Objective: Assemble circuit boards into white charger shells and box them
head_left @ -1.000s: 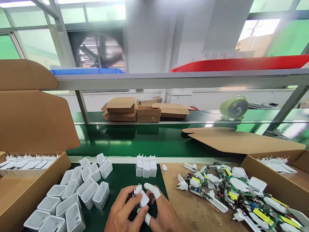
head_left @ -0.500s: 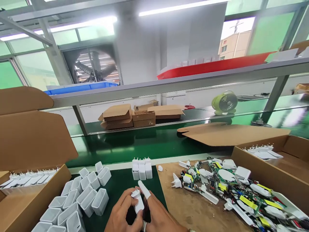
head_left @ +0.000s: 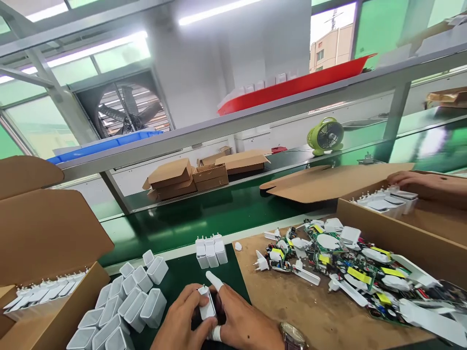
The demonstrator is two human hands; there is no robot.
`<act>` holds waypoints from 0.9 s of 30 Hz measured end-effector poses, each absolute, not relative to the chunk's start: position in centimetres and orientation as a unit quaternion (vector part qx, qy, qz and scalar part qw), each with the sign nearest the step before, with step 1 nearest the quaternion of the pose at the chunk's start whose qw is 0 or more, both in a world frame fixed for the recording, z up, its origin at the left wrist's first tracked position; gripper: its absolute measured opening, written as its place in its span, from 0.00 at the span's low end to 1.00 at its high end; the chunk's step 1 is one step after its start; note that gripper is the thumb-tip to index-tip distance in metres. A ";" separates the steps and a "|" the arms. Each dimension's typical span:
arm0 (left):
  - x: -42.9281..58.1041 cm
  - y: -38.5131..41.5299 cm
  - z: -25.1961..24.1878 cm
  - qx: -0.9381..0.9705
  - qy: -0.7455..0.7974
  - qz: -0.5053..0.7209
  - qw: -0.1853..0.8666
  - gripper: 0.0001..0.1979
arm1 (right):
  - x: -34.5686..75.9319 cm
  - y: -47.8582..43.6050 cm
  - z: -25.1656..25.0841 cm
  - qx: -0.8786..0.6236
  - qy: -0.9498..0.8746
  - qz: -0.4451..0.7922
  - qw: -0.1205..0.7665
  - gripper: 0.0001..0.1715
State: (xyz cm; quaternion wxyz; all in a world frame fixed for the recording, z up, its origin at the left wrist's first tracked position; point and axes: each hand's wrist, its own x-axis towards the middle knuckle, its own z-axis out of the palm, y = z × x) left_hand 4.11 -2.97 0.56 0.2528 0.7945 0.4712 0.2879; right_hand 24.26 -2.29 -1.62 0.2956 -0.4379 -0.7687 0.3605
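Both my hands meet at the bottom middle around one white charger plug [head_left: 206,305]. My left hand [head_left: 181,321] grips it from the left with fingers curled. From the right, my right hand [head_left: 242,321] holds it too; that hand has white finger cots and a wristwatch. Left of my hands lie several empty white charger shells [head_left: 124,306] on the green mat. Three assembled white chargers [head_left: 210,251] stand upright just beyond my hands.
A pile of circuit boards and white plug parts [head_left: 346,265] lies on a brown board to the right. Open cardboard boxes with white chargers stand at left [head_left: 47,301] and right [head_left: 386,206]; another person's hand [head_left: 412,180] reaches into the right one. A green conveyor belt [head_left: 204,214] runs behind.
The view has tilted and swung; my hands stay together on the plug, turning it slightly. Another person's hand has appeared at the right box.
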 end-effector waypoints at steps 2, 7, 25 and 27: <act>3.6 -1.4 2.1 0.787 0.502 0.255 0.254 0.07 | 24.3 -2.4 -2.1 -0.435 -0.776 0.343 0.302 0.34; 2.4 4.6 4.2 0.765 0.568 0.233 0.196 0.09 | 24.9 -2.4 -3.0 -0.425 -0.800 0.292 0.307 0.41; 6.8 8.1 3.5 0.728 0.626 0.197 0.198 0.59 | 26.8 2.7 -3.4 -0.474 -0.692 0.335 0.428 0.43; 6.5 7.9 3.7 0.725 0.630 0.189 0.205 0.61 | 26.4 2.5 -3.4 -0.478 -0.690 0.334 0.428 0.36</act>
